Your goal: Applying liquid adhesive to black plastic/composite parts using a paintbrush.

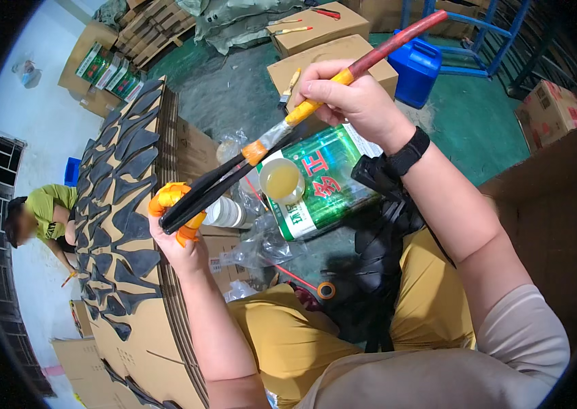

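My right hand (350,99) is closed round a paintbrush (309,109) with a long handle, yellow low down and dark red at the top. The brush's lower end, wrapped in orange, lies against long, dark flat pieces (213,187). My left hand (183,235), with orange covers on its fingers, pinches the near end of these pieces. Just below the brush, a cup of yellowish liquid (281,183) stands on a green and white tin (329,184). The exact material of the dark pieces cannot be made out.
Many dark curved pieces (135,180) lie across a cardboard stack (142,327) at my left, where another person (50,215) bends at the far side. Cardboard boxes (329,34), a blue jerrycan (416,71) and a blue metal frame (472,51) stand ahead. Tape (326,291) lies on the floor.
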Available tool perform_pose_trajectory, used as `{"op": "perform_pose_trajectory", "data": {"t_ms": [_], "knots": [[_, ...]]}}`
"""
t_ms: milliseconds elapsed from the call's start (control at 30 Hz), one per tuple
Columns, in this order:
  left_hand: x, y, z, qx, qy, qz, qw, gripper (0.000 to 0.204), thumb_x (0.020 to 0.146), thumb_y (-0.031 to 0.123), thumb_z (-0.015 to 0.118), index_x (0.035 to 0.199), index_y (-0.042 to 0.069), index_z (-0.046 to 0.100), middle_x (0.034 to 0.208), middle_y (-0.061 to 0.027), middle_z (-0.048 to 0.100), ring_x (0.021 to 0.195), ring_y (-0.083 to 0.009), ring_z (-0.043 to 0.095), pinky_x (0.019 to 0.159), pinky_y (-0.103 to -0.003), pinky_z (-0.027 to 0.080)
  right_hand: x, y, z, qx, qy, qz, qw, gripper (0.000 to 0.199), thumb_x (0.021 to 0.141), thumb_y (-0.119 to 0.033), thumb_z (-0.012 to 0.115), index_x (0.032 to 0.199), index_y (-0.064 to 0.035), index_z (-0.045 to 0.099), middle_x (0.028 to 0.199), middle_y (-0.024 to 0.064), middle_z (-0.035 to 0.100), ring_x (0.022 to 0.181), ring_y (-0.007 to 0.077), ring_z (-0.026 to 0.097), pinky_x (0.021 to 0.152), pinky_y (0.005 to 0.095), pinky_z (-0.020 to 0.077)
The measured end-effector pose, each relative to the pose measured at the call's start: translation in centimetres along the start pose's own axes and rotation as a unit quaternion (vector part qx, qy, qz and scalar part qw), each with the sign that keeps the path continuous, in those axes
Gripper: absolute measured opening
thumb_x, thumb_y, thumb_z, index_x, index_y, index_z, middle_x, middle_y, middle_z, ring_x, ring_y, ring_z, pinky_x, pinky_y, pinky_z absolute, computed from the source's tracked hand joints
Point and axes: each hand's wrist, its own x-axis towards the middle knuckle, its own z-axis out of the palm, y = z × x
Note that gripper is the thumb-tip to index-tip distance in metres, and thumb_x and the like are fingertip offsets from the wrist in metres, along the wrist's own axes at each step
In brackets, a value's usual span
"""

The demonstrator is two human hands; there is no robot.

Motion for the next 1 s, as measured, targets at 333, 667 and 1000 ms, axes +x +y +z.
{"op": "perform_pose_trajectory", "data": {"t_ms": [333, 667, 1000], "knots": [[-0.4, -0.4, -2.9, -0.034, 0.074, 0.001, 0.997, 0.036, 0.079, 0.006, 0.06, 0.113, -0.001, 0.049, 0.109, -0.0111, 0.057, 0.101, -0.0203, 0.058, 0.091, -0.031, 0.046, 0.8, 3.0, -2.0, -0.124, 0.059, 0.037, 0.99, 0.017, 0.083, -0.019, 0.057, 0.073, -0.0056, 0.061, 0.065, -0.002, 0.056, 0.05, 0.003, 0.043, 0.044, 0.0186, 0.0312], [1.0, -1.7, -2.5, 0.003, 0.218, -0.087, 0.972, 0.032, 0.082, -0.002, 0.037, 0.111, 0.002, 0.049, 0.102, -0.0063, 0.057, 0.08, -0.0059, 0.054, 0.062, -0.011, 0.04, 0.3, 12.2, 1.8, -0.377, -0.075, 0.06, 0.921, 0.019, 0.077, -0.02, 0.065, 0.076, -0.0008, 0.061, 0.065, 0.0105, 0.058, 0.061, 0.0184, 0.056, 0.06, 0.0322, 0.0449], [1.8, -2.1, -1.4, -0.002, 0.245, -0.172, 0.954, 0.031, 0.084, -0.001, 0.043, 0.113, 0.001, 0.05, 0.099, -0.0038, 0.058, 0.067, -0.0045, 0.048, 0.06, -0.014, 0.038, 1.0, 4.8, 1.8, -0.208, 0.033, 0.076, 0.975, 0.021, 0.078, -0.023, 0.06, 0.071, -0.0035, 0.062, 0.056, 0.0011, 0.054, 0.048, 0.0087, 0.051, 0.046, 0.0248, 0.0405]]}}
